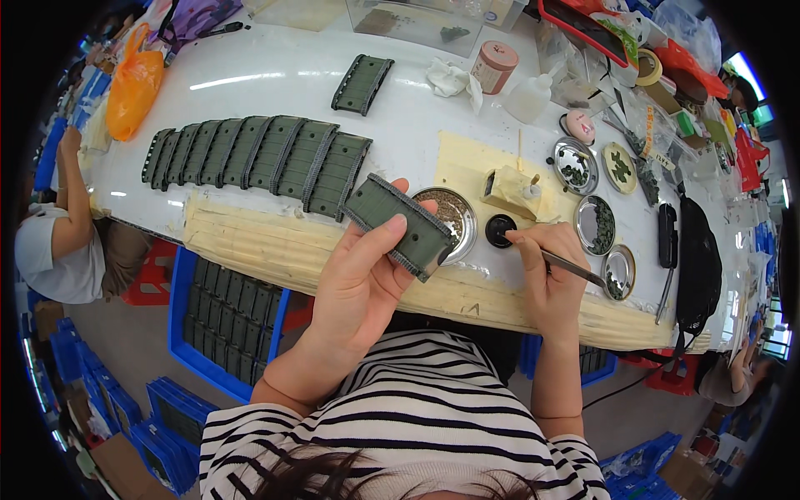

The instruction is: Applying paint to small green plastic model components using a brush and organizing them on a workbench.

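My left hand [358,271] is closed round a dark green, slightly curved panel [404,225] with ribbed edges, held tilted above the table's front edge. Between the fingers of my right hand [554,271] is a pair of metal tweezers [575,267]. Its tips point at a small round black cup [500,231] and seem to reach its rim; whether they grip anything is too small to tell. Behind the held panel, partly covered by it, stands a metal dish [461,218] of brownish grains. Similar green panels [275,156] lie in an overlapping row to the left, and one more panel [362,85] lies farther back.
Right of the black cup, several small metal dishes [594,223] hold dark green bits. A taped block [510,193] stands behind the cup. Beyond it are a white squeeze bottle [528,98] and a pink canister [494,67]. A blue crate [177,312] of panels sits below the table edge.
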Motion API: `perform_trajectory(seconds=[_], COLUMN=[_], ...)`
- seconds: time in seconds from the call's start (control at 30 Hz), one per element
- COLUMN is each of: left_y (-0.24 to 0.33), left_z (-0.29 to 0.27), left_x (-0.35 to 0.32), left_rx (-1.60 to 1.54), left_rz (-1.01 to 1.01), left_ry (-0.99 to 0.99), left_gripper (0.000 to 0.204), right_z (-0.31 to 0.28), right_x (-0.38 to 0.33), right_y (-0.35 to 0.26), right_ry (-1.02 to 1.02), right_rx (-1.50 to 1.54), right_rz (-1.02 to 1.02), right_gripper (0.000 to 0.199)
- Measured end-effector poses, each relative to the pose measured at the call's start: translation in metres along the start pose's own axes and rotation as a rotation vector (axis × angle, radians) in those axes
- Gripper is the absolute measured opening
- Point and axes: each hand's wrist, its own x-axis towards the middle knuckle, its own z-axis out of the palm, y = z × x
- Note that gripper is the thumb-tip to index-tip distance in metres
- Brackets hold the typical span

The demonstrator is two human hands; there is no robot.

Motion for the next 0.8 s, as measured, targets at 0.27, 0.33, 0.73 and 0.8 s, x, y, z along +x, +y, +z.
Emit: perform_trajectory(seconds=[0.27,0.33,0.73,0.8], left_y=[0.0,-0.003,-0.007,-0.007], left_z=[-0.004,-0.001,0.005,0.005], left_x=[0.003,0.004,-0.001,-0.002], left_rx=[0.028,0.051,0.129,0.126], left_rz=[-0.041,-0.043,-0.016,-0.009], left_ry=[-0.04,-0.052,-0.054,-0.055], left_gripper=[0.039,0.042,0.043,0.044], right_z=[-0.018,-0.013,0.0,0.001], right_x=[-0.002,-0.002,-0.002,-0.002], right_y=[-0.037,-0.043,-0.047,-0.047], right_ry=[-0.023,-0.062,-0.117,-0.114], right_rx=[0.365,0.412,0.502,0.496], right_rz=[-0.139,-0.194,-0.117,-0.112], right_gripper=[0.014,0.016,0.018,0.018])
